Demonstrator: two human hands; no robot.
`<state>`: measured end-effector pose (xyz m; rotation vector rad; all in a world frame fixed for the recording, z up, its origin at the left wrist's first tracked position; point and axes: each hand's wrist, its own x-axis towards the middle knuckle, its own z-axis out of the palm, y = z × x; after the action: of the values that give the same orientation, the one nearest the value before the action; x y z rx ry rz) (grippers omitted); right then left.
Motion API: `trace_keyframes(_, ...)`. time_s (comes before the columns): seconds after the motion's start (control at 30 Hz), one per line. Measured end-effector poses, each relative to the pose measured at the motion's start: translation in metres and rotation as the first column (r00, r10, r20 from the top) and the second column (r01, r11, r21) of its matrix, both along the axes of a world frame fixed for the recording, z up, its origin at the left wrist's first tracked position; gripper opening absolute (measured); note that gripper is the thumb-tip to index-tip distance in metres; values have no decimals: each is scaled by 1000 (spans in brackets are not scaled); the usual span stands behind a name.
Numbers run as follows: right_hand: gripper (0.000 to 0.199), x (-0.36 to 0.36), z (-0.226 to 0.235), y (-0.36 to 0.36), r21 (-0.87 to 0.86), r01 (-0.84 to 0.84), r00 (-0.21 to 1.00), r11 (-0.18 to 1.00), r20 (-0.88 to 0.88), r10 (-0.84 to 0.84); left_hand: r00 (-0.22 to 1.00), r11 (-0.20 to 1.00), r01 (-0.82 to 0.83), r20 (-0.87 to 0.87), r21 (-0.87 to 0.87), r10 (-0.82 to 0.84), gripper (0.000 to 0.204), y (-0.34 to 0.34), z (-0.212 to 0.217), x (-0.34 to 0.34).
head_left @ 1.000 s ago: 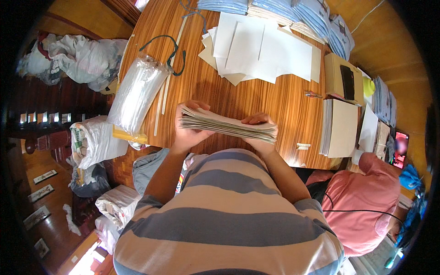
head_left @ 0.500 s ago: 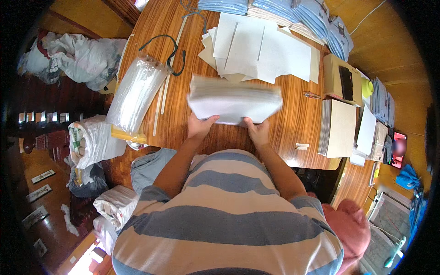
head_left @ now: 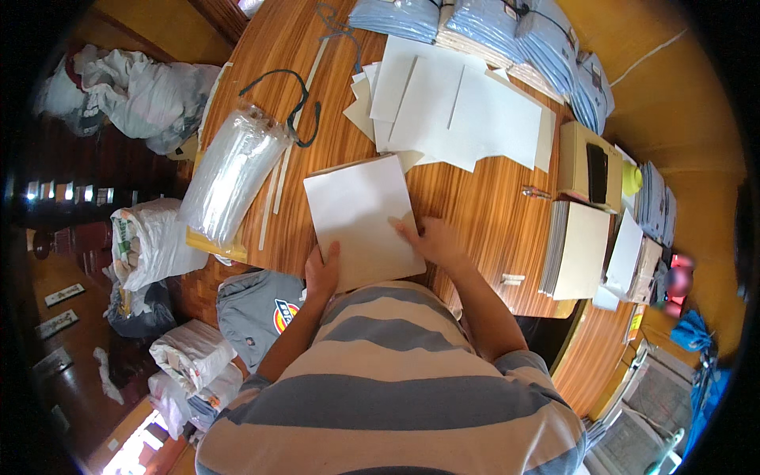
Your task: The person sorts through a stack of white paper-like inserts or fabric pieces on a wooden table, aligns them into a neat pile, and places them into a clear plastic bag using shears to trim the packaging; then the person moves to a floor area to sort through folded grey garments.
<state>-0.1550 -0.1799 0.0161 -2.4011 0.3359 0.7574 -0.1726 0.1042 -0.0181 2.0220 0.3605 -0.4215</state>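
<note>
A stack of white cardboard sheets (head_left: 360, 202) lies at the table's near edge, in front of my body, turned slightly askew. My left hand (head_left: 322, 269) grips its lower left edge, thumb on the top sheet and fingers out of sight beneath. At the right edge, my right hand (head_left: 434, 241) holds the stack with a thumb or finger across the top sheet; its other fingers are partly hidden. Beyond the stack, loose white and tan cardboard sheets (head_left: 495, 115) lie spread and overlapping.
A bundle of clear plastic sleeves (head_left: 233, 178) rests at the left, near a dark strap (head_left: 305, 95). Folded blue garments (head_left: 546, 47) line the far edge. On the right are a cardboard box (head_left: 576, 162), a standing stack of boards (head_left: 582, 249) and a small red tool (head_left: 537, 192).
The stack has come down from a raised, edge-on hold to lie face up nearer my body. My right hand has shifted from its near edge to its right side.
</note>
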Motion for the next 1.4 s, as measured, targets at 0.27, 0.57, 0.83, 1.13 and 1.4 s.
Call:
trace_keyframes(0.27, 98, 87, -3, -133, -457, 195, 671, 868, 708, 222, 909, 646, 417, -288, 639, -303, 41, 4, 99, 58)
trace_keyframes(0.57, 72, 106, -32, -147, -359, -8, 586, 933, 755, 296, 871, 970, 241, 443, -7, -213, 56, -93, 47, 266)
trace_keyframes(0.83, 73, 88, -33, -124, -185, 191, 621, 964, 783, 27, 933, 972, 234, 280, 3, -225, 76, -175, 0, 322)
trace_keyframes(1.13, 77, 70, -12, -24, 294, 10, 811, 956, 557, -180, 955, 942, 232, 241, -241, -173, 60, -168, -6, 296)
trace_keyframes(1.4, 67, 93, 16, -113, 225, 163, 580, 961, 766, -278, 931, 906, 311, 282, -286, -230, 35, -133, 73, 269)
